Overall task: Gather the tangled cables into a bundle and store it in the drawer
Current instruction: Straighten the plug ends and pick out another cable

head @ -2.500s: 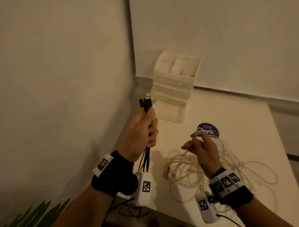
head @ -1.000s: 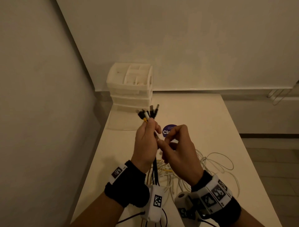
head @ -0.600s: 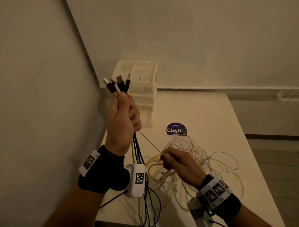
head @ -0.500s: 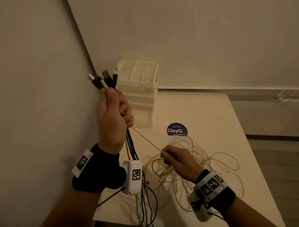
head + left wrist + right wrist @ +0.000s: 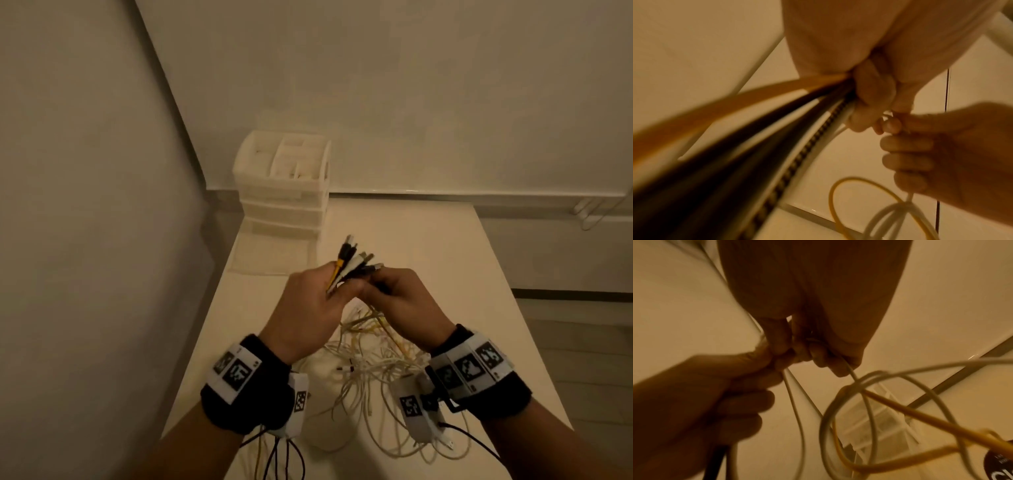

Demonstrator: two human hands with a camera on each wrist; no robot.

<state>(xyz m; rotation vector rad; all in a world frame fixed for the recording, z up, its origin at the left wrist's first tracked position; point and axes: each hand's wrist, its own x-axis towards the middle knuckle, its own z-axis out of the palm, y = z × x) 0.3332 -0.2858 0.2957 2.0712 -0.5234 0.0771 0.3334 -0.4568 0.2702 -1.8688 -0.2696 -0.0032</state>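
Observation:
My left hand grips a bundle of cable ends, with black, white and yellow plugs sticking up above the fist. My right hand presses against it from the right and pinches a thin white cable. In the left wrist view, orange, black, braided and white cables run out of my left hand, with the right hand beside it. The loose tangle of cables lies on the table below both hands. The white drawer unit stands at the table's back left, its bottom drawer pulled out.
The table sits in a corner, with a wall close on the left and another behind. Black cables hang over its near edge under my left wrist. In the right wrist view, a dark round sticker shows on the table.
My left hand came down from high on the left to the middle of the table. My right hand rose from the tangle and joined it at the bundle.

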